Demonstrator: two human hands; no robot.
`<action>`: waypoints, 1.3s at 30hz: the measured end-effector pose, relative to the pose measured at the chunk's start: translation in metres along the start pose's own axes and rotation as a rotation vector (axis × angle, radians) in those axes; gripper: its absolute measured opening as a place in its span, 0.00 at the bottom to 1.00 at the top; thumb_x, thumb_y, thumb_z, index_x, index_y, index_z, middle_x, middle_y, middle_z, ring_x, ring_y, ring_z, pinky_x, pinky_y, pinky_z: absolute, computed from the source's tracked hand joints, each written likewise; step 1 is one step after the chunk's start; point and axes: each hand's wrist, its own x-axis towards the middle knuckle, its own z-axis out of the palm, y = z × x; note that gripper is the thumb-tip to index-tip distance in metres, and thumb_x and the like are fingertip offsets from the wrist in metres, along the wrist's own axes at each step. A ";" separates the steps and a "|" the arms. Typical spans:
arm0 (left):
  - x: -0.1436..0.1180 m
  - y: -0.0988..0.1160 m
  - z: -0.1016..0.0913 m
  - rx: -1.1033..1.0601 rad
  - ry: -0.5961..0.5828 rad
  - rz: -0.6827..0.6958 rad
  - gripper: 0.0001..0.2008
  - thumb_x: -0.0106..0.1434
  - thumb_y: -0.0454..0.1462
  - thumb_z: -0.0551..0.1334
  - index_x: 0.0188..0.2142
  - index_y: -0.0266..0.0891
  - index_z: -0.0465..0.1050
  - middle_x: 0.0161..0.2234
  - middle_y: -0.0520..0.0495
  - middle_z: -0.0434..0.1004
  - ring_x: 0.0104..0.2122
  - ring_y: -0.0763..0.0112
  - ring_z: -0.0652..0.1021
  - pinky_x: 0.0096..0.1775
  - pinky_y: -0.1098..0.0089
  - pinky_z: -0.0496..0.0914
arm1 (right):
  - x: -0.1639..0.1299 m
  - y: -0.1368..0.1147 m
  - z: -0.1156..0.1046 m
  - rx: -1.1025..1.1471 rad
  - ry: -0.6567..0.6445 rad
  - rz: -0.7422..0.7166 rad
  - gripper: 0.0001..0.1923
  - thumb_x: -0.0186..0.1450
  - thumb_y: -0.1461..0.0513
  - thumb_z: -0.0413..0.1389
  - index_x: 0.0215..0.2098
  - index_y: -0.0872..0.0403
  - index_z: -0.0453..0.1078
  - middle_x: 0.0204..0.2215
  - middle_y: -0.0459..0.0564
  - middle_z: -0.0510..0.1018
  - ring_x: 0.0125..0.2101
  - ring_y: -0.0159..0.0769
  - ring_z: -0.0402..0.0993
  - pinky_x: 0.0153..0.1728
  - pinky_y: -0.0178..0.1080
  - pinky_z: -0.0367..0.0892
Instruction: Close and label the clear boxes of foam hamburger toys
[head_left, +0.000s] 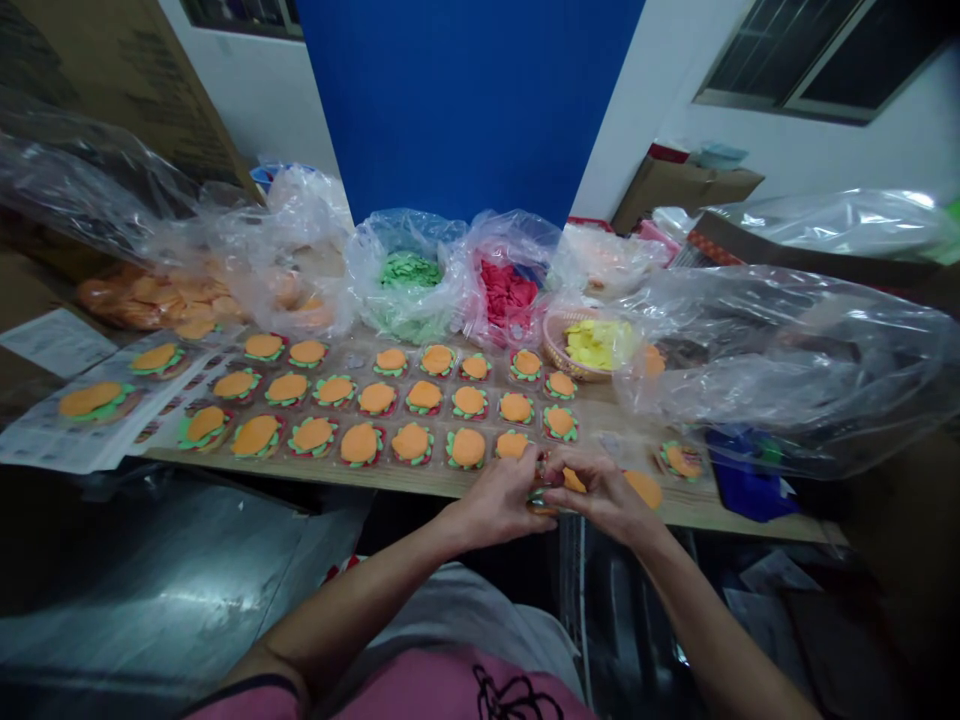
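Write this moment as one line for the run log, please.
left hand: holds burger toy | right hand: holds same toy | table: rows of finished toys | behind: bags of parts

A small orange, green and red felt burger piece (556, 487) was pinched between the left hand (501, 500) and right hand (600, 497). Rows of finished orange felt burgers (375, 398) were laid along the wooden table (420, 478).

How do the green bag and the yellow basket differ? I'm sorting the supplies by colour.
The bag of green pieces is clear plastic, crumpled and open at the top; the basket of yellow pieces is a woven, round, shallow bowl. The bag stands farther back and to the left; the basket sits nearer the rows of orange toy burgers. The bag looks bigger. Both hold loose flat pieces and rest on the wooden table.
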 end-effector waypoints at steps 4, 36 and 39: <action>0.000 -0.004 0.004 -0.038 -0.015 0.012 0.21 0.45 0.38 0.65 0.37 0.40 0.60 0.28 0.52 0.69 0.27 0.69 0.71 0.26 0.74 0.57 | -0.001 0.002 0.001 0.023 -0.006 -0.010 0.05 0.54 0.61 0.59 0.23 0.53 0.69 0.23 0.45 0.72 0.28 0.35 0.66 0.32 0.37 0.60; 0.000 -0.003 -0.002 -0.102 -0.044 -0.073 0.24 0.40 0.40 0.67 0.36 0.39 0.61 0.28 0.54 0.67 0.27 0.73 0.68 0.26 0.75 0.58 | -0.002 0.008 0.009 -0.052 -0.038 0.060 0.07 0.57 0.63 0.56 0.21 0.54 0.67 0.23 0.44 0.69 0.27 0.33 0.64 0.31 0.36 0.59; -0.001 -0.008 -0.005 -0.204 -0.025 -0.108 0.29 0.37 0.45 0.69 0.37 0.38 0.61 0.28 0.54 0.66 0.27 0.73 0.67 0.26 0.75 0.59 | -0.006 0.022 0.010 0.115 0.044 0.109 0.07 0.57 0.61 0.57 0.22 0.55 0.66 0.22 0.44 0.67 0.27 0.32 0.63 0.30 0.35 0.58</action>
